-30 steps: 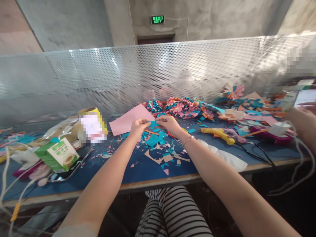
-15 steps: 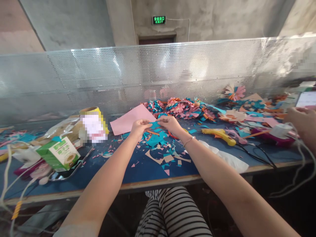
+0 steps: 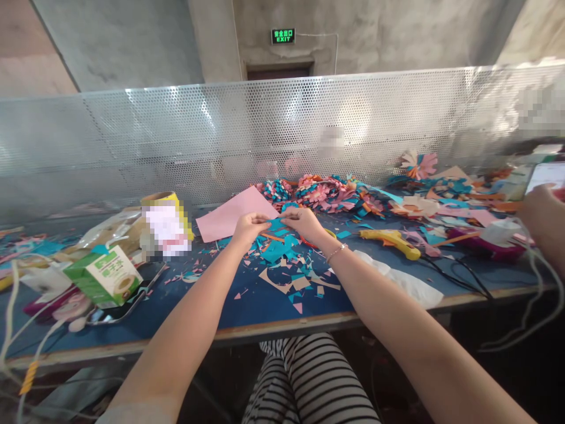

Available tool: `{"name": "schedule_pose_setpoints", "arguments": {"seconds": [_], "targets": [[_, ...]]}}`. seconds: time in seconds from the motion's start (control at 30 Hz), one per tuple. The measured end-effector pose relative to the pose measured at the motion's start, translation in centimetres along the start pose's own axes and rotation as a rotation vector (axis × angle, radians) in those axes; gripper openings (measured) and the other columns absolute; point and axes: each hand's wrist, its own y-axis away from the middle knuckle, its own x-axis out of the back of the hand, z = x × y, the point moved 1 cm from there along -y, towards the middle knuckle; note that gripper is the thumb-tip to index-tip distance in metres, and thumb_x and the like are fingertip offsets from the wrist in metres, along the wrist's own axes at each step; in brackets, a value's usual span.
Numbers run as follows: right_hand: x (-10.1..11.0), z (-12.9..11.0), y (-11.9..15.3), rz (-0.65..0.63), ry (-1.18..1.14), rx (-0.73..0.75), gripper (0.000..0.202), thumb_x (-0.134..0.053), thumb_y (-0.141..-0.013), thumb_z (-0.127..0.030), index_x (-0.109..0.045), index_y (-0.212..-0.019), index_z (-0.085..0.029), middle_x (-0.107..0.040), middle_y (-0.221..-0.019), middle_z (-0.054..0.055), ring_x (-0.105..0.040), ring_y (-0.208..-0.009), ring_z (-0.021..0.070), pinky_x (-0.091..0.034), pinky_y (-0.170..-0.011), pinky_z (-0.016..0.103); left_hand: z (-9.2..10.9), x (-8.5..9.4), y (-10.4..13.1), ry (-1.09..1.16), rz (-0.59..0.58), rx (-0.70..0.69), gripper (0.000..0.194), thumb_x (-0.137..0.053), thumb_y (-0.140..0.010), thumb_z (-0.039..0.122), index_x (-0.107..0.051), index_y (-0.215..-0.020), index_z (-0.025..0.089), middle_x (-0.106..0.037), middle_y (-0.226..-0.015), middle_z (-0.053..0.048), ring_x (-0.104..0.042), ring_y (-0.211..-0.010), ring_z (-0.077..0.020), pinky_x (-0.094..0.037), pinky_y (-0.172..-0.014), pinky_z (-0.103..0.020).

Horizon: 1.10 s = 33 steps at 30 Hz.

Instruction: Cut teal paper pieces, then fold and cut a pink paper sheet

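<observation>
A blue table point(image 3: 265, 306) is spread with clutter from left to right, and a perforated screen point(image 3: 132, 141) closes off its far side. Open room is found only in the bare strip between the scraps point(image 3: 291, 282) and the near edge; to the left a carton point(image 3: 103, 275) and cables crowd the surface, to the right a glue gun point(image 3: 391, 240) with its cord and another person's hand point(image 3: 541, 218).

A pink sheet point(image 3: 236, 213) lies just beyond the left hand point(image 3: 247, 227), and paper flowers point(image 3: 326, 193) are heaped farther back. A wide sweep of either forearm could push scraps over the near edge, or snag the gun's cord.

A small teal piece point(image 3: 277, 224) is pinched between both hands above the scraps, at the table's middle, the right hand point(image 3: 304, 221) closed on its other end. Being thin, it could be torn if pulled unevenly, or dropped and lost among scraps of the same colour.
</observation>
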Motion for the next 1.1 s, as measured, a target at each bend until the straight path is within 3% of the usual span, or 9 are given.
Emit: {"name": "schedule_pose_setpoints", "arguments": {"seconds": [0.23,0.53,0.77,1.1], "targets": [[0.16,-0.27,0.09,-0.051,0.243,0.154,0.017,-0.061,-0.069,-0.015,-0.071,-0.081,-0.019,-0.067,-0.069,0.001,-0.062,-0.07,0.0153,-0.049,-0.068,0.027,-0.61,0.1,-0.09,-0.284,-0.117,-0.136,0.014,-0.069,-0.057,0.02,-0.068,-0.07,0.015,-0.063,-0.061,-0.002,-0.057,-0.06,-0.0146,-0.045,-0.058,-0.025],[0.42,-0.24,-0.01,-0.049,0.215,0.186,0.018,-0.062,-0.068,-0.019,-0.07,-0.084,-0.018,-0.068,-0.08,0.003,-0.061,-0.072,0.0145,-0.048,-0.071,0.027,0.01,-0.22,0.14,-0.283,-0.07,-0.192,0.011,-0.071,-0.055,0.021,-0.068,-0.065,0.016,-0.063,-0.058,-0.001,-0.055,-0.057,-0.0145,-0.043,-0.059,-0.026],[0.14,-0.7,0.1,-0.025,0.345,0.21,0.012,-0.061,-0.07,-0.027,-0.068,-0.068,-0.016,-0.06,-0.063,0.0,-0.05,-0.058,0.01,-0.038,-0.056,0.022,-0.49,-0.32,-0.01,-0.344,-0.083,-0.24,0.011,-0.068,-0.059,0.023,-0.068,-0.067,0.016,-0.064,-0.059,-0.002,-0.057,-0.058,-0.0154,-0.043,-0.058,-0.026],[0.39,-0.72,0.12,-0.06,0.292,0.222,0.009,-0.059,-0.067,-0.022,-0.064,-0.064,-0.016,-0.059,-0.063,-0.001,-0.05,-0.06,0.0104,-0.037,-0.058,0.022,-0.14,-0.31,0.44,-0.544,-0.131,-0.276,0.015,-0.062,-0.067,0.03,-0.068,-0.067,0.016,-0.063,-0.055,-0.002,-0.056,-0.053,-0.016,-0.041,-0.054,-0.026]]}}
